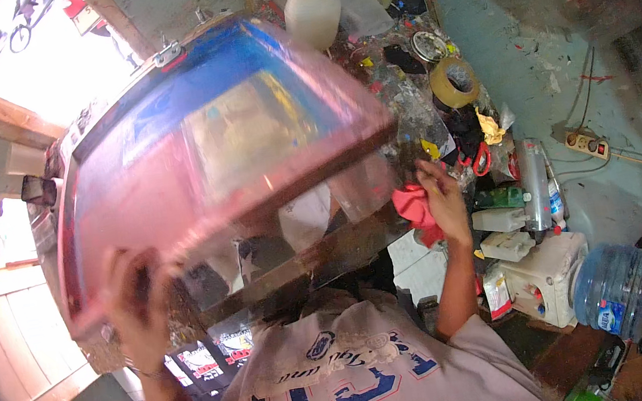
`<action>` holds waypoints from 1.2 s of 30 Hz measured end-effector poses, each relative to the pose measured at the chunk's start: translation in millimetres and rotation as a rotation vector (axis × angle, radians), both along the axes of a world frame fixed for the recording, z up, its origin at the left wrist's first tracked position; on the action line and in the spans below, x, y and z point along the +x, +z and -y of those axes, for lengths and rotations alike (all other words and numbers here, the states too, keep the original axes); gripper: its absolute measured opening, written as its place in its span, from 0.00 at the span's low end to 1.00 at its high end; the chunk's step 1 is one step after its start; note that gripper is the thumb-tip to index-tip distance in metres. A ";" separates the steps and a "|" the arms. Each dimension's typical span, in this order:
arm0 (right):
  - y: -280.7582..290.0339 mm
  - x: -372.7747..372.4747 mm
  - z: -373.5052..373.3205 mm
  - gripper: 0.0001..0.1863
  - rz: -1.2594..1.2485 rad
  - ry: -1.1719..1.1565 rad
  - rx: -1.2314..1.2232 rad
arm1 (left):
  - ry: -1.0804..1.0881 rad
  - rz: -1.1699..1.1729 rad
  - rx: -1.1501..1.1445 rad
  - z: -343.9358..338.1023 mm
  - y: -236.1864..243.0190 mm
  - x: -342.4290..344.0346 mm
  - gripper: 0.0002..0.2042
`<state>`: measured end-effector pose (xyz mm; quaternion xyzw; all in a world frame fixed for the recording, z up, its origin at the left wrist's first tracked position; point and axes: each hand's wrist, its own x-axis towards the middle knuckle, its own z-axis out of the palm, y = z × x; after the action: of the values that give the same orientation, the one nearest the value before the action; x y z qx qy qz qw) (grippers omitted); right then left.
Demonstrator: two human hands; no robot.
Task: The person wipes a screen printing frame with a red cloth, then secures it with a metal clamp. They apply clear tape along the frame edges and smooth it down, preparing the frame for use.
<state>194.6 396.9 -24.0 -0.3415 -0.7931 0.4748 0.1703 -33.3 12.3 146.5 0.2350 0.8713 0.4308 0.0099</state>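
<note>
Worn pinkish-grey T-shirt [342,360] fills the lower middle, nearest the lens, its chest bearing large navy lettering with thin red outlines, the print cracked and flaking; beyond it a wooden-rimmed printing screen [293,173] hangs tilted over the workbench [404,108], near side raised, far side by a metal hinge clamp [169,54]; its mesh is stained blue and pink around a pale rectangular area.

Left hand [136,290] lies across the screen's near left rim, fingers bent; blur hides whether they close on the wood, so I cannot tell; right hand [444,196] has its fingers bunched on a crumpled red cloth [414,208], apart from the screen, with a gap between it and the near right corner.

Under the raised rim show dark pieces with a pale star [249,263], bounded by the bench's brown front board [312,258]; black sheets [196,363] with red and white lettering lie below the left side, near the left forearm.

On the right, a big blue water jug [632,285] wears a small blue-and-white label [610,316]; red-handled scissors [481,161], 1 tape roll [441,87] and a round metal lid [429,47] crowd the bench's right edge; a yellow-collared plastic bottle [312,21] stands just beside the screen's far right corner, leaving little room there.
</note>
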 end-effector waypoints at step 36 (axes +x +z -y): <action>30.9 -5.3 7.1 0.16 0.136 0.287 -0.176 | -0.250 -0.302 -0.113 -4.3 66.1 -51.9 0.11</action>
<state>189.4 389.8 6.9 -0.2696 -0.7986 0.5378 0.0161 -85.3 16.6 212.6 0.4022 0.8497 0.3365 -0.0545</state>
